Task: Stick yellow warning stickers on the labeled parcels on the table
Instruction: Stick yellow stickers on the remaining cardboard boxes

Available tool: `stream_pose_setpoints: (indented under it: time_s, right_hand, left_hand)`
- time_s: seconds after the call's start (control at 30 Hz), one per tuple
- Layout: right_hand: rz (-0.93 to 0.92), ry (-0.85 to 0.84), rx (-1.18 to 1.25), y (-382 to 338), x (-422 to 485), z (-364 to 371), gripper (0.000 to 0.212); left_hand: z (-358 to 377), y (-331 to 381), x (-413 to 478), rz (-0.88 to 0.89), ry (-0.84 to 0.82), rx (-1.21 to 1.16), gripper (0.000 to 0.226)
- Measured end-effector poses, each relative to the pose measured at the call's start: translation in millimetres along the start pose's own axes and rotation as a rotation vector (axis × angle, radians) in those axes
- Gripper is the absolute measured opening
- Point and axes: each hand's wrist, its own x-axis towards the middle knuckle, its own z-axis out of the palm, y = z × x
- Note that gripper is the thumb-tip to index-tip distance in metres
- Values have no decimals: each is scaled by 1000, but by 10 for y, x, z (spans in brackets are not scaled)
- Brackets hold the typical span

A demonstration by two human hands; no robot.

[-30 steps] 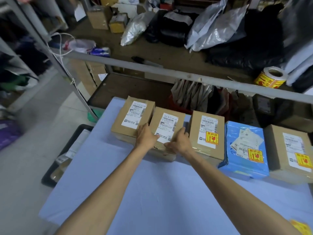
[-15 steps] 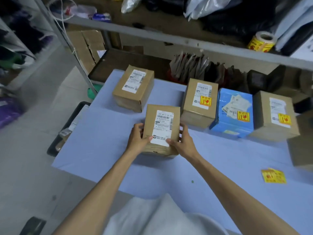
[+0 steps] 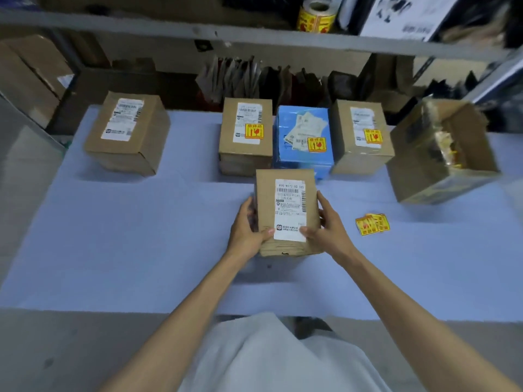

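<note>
A brown labeled parcel (image 3: 285, 190) with a white shipping label and no yellow sticker sits in the middle of the blue table (image 3: 141, 250). My left hand (image 3: 246, 230) grips its left side and my right hand (image 3: 325, 224) grips its right side. A small stack of loose yellow warning stickers (image 3: 372, 224) lies on the table to the right of my right hand. At the back stand a brown parcel (image 3: 246, 134), a blue parcel (image 3: 302, 137) and another brown parcel (image 3: 362, 134), each bearing a yellow sticker. Far left, a brown parcel (image 3: 127, 131) has a label only.
An open cardboard box (image 3: 441, 154) stands at the right of the table. A roll of yellow stickers (image 3: 315, 15) rests on the grey shelf (image 3: 226, 32) above. Dark bags hang behind the parcels. More cartons (image 3: 28, 72) stand at the far left.
Both hands have pulled the unstickered parcel out of the back row toward me. The camera has tilted down and shifted right, bringing the open box and loose stickers into view.
</note>
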Motion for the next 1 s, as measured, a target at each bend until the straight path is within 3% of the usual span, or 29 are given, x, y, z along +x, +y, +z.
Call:
stream_pose_setpoints:
  time_s: [0.17,0.27,0.4,0.67,0.8,0.87,1.0]
  right_hand:
    - [-21,-30,35,281,4,-596,70]
    - [-28,-56,61,405,59,-781,73]
    - [-12,-91,140,477,170,-906,92]
    - [-56,-185,112,559,155,-1013,77]
    - [-95,-19,-96,680,325,-1249,41]
    - [-96,97,-344,816,431,-1404,38]
    - [-14,98,-695,994,574,-1598,45]
  left_hand:
    - [633,135,168,-45,-52,44,83]
    - [856,166,181,-54,7,58,83]
    - [1050,184,117,-79,108,0,79]
    - [1081,177,43,-125,197,-51,77]
    - [1090,198,25,-132,184,-34,76]
    - [1088,205,15,-144,181,-28,76]
    - [1112,217,5,-143,183,3,76]
